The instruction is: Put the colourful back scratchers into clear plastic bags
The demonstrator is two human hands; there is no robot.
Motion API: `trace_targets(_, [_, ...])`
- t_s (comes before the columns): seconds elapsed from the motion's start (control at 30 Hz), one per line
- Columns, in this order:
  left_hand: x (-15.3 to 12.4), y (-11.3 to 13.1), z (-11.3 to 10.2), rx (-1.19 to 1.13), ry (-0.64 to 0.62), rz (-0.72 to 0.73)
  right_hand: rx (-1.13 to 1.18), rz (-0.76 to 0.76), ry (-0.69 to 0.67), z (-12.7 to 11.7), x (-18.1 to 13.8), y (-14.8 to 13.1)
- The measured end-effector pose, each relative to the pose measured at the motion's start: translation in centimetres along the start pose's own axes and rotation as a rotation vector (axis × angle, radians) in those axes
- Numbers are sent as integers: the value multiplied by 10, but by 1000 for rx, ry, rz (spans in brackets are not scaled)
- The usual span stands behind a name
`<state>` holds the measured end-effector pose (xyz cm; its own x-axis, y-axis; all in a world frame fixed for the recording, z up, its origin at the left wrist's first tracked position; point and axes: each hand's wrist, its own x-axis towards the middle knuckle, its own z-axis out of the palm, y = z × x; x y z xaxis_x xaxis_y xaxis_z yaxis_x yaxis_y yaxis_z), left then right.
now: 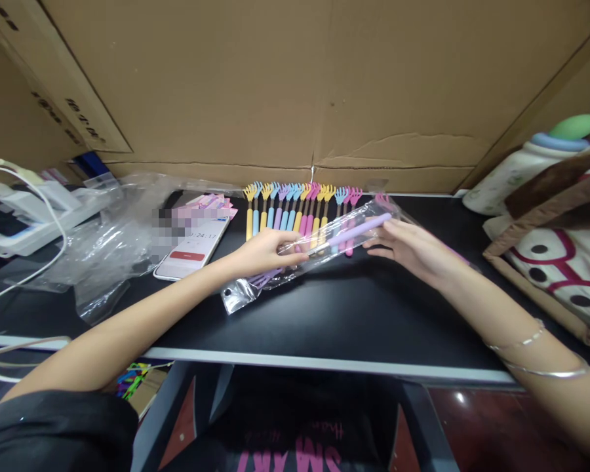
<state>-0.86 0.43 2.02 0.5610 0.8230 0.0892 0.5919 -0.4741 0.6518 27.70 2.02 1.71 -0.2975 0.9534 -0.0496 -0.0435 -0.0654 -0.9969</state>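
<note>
A clear plastic sleeve lies slanted above the black table, with a purple back scratcher inside it, claw end down-left. My left hand is closed on the sleeve near its middle. My right hand pinches the sleeve's upper right end by the scratcher's handle. Behind them a row of several scratchers in yellow, blue, purple and pink lies side by side near the cardboard wall.
A phone with a timer screen lies left of the row, beside pink packets and crumpled clear bags. A white power strip with cables is far left. A patterned bag and a bottle stand at right.
</note>
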Motion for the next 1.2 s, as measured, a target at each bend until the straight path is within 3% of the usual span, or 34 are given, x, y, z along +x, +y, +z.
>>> trace_targets(0.17, [-1, 3, -1, 187, 73, 7, 0, -11, 31, -1, -2, -1])
trace_targets(0.3, [-1, 9, -11, 510, 249, 24, -108, -139, 67, -1, -6, -8])
trace_targets(0.57, [19, 14, -34, 815, 484, 309, -147, -367, 197, 3, -13, -17])
trace_targets(0.73, [47, 10, -40, 910, 516, 402, -533, -641, 289, 7, -21, -18])
trace_targets(0.83, [62, 5, -37, 936, 499, 431, -791, -760, 194, 15, -28, -17])
trace_targets(1.0, [76, -2, -22, 989, 470, 485, -1105, -911, -146, 27, -29, -12])
trace_targets(1.2, [78, -10, -3, 1068, 414, 540, -1273, -932, -281, 35, -29, -6])
